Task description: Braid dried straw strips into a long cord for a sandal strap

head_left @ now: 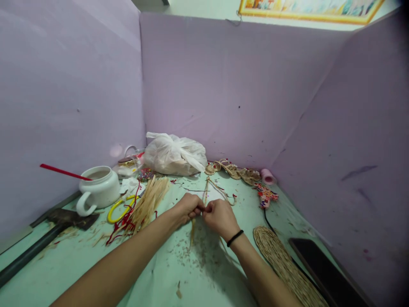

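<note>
In the middle of the table, my left hand point(191, 207) and my right hand point(221, 216) meet with their fingertips pinched together. Between them they grip a thin straw braid point(206, 192), which runs away from me and loops back to the right on the table. A loose straw end point(192, 232) hangs below my left hand. A black band point(235, 238) circles my right wrist. To the left lies a bundle of pale straw strips point(151, 200), with red thread point(123, 226) and yellow-handled scissors point(119, 209) beside it. My fingers hide the exact point of grip.
A white pot point(107, 192) with a red stick and a hammer point(68, 218) stand at left. Behind are a knotted plastic bag point(174, 154) and woven straw pieces point(233, 170). On the right lie a pink spool point(267, 176), a woven straw sole point(281, 260) and a dark phone-like slab point(326, 268).
</note>
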### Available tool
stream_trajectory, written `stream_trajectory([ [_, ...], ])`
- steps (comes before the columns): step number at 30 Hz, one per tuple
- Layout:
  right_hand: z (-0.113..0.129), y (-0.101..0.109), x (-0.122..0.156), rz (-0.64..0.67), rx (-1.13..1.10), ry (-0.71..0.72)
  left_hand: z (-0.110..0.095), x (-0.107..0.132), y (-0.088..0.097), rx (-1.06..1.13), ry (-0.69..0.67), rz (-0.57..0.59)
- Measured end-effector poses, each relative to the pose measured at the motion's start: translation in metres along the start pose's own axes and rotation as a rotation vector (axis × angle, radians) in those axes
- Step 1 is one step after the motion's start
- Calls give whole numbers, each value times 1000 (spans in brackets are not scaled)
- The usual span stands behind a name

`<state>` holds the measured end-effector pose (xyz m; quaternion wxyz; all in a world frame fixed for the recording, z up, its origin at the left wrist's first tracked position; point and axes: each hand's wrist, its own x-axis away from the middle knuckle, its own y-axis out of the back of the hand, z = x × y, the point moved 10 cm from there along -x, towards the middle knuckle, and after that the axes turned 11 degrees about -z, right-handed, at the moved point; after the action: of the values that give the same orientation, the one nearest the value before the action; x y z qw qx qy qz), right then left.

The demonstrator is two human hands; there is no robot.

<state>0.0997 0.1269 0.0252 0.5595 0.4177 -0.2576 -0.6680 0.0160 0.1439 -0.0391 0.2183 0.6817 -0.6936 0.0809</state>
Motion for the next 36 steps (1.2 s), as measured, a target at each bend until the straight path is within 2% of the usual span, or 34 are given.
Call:
stream_trajectory([
  [2,5,3,0,-25,-29,46,1,-1,2,4,2,30],
  [5,-3,-1,-5,81,-155,21,-1,-2,4,10,-29,68],
  [7,-19,0,-12,146,-293,-108,-3,-2,1,14,-50,119],
  [10,-47,4,-14,101,-569,-426,-4,0,-4,11,-72,193],
  [11,-49,-3,-10,143,-670,-513,-5,1,-5,8,-83,206],
  [13,-39,-25,1,323,-838,-596,-7,2,-6,-1,-109,214],
  [14,-32,-34,7,404,-878,-593,-8,3,-6,-7,-123,214],
  [16,-25,-46,12,459,-869,-560,-8,3,-6,-28,-135,208],
  [20,-33,-50,9,367,-766,-529,-8,5,-5,-95,-125,202],
  [23,-40,-50,6,315,-722,-507,-9,6,0,-216,-126,154],
  [29,-42,-57,7,319,-725,-476,-15,6,7,-353,-208,154],
  [33,-41,-58,7,313,-742,-482,-21,8,18,-482,-236,49],
  [36,-41,-59,9,323,-774,-504,-26,20,14,-625,-283,-39],
])
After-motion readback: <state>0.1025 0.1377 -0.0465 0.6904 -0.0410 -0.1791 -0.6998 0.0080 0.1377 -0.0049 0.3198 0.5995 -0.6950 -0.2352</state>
